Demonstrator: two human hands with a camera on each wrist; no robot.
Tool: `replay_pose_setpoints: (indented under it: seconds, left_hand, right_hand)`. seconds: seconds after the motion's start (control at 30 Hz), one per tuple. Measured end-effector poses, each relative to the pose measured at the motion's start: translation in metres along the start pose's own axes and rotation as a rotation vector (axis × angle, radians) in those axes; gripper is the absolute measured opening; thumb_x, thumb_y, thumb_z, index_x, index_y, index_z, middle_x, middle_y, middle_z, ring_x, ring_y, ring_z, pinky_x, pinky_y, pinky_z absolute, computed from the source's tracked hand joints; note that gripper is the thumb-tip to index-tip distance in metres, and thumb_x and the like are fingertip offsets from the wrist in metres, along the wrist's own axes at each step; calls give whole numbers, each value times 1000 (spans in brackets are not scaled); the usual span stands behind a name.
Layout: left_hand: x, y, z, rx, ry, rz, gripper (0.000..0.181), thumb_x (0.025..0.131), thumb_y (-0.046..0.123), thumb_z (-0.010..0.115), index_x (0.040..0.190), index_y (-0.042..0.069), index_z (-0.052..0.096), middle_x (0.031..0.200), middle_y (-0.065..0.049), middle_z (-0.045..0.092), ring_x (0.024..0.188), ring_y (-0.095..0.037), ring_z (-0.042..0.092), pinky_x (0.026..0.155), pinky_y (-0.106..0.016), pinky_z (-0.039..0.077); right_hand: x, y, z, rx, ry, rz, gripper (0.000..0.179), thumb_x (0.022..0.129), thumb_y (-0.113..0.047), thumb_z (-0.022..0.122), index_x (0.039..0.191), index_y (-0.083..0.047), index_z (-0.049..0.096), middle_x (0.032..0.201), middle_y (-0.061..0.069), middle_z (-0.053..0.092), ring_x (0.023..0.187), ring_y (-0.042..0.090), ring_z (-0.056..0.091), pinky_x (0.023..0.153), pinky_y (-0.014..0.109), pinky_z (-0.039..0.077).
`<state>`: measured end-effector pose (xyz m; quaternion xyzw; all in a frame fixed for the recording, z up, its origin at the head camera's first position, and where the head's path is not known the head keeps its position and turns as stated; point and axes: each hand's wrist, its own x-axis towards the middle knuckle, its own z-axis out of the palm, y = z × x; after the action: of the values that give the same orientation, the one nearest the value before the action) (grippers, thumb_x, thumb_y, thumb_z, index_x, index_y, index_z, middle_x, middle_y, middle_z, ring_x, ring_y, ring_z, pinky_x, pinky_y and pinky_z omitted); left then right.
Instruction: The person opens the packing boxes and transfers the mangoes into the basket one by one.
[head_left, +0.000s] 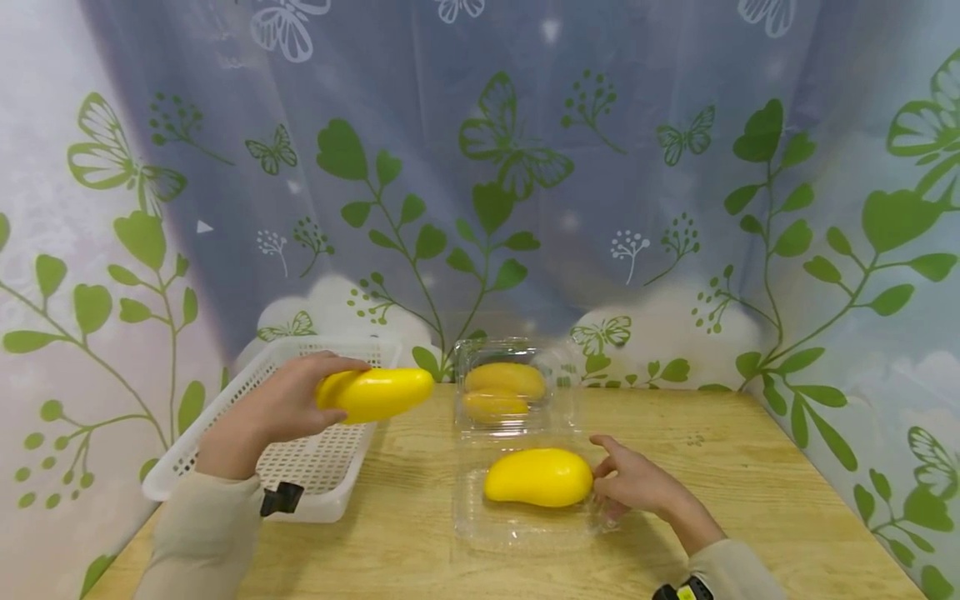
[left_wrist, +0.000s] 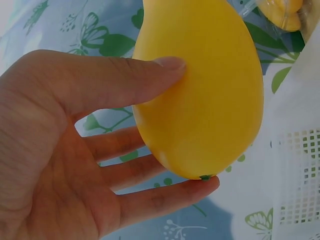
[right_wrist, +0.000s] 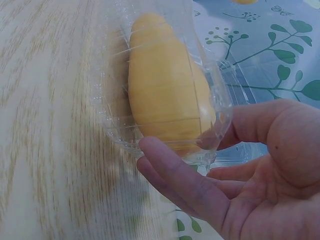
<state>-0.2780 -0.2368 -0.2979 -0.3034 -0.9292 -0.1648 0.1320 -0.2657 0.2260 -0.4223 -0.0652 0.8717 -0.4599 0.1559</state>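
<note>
My left hand (head_left: 292, 400) holds a yellow mango (head_left: 382, 394) above the right side of a white basket. In the left wrist view, the thumb lies across this mango (left_wrist: 205, 100) and the other fingers reach behind and under it. A second yellow mango (head_left: 540, 477) lies in the near clear plastic box (head_left: 517, 530) on the table. My right hand (head_left: 637, 481) is at that box's right end. In the right wrist view, its thumb and fingers grip the box's wall (right_wrist: 120, 137) beside the mango (right_wrist: 162, 85); part of the thumb is hidden behind the plastic.
The white perforated basket (head_left: 347, 502) stands on the left of the wooden table (head_left: 750, 467). Behind the near box, more yellow mangoes (head_left: 504, 380) show through clear plastic (head_left: 504, 431). A curtain (head_left: 645, 333) with leaves and butterflies hangs along the table's back edge.
</note>
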Motion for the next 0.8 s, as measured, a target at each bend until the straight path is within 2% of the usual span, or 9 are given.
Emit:
replay_pose_setpoints:
  seconds: [0.8]
  left_hand:
    - [3,-16,3,-25,-45,-66,59,80,2,84,136,9,66,135,-16,68,123,-41,62,104,-63,50]
  right_hand:
    - [0,0,0,-5,1,-4,78,95,-1,62,160,4,20,117,23,67,70,24,69,62,39,62]
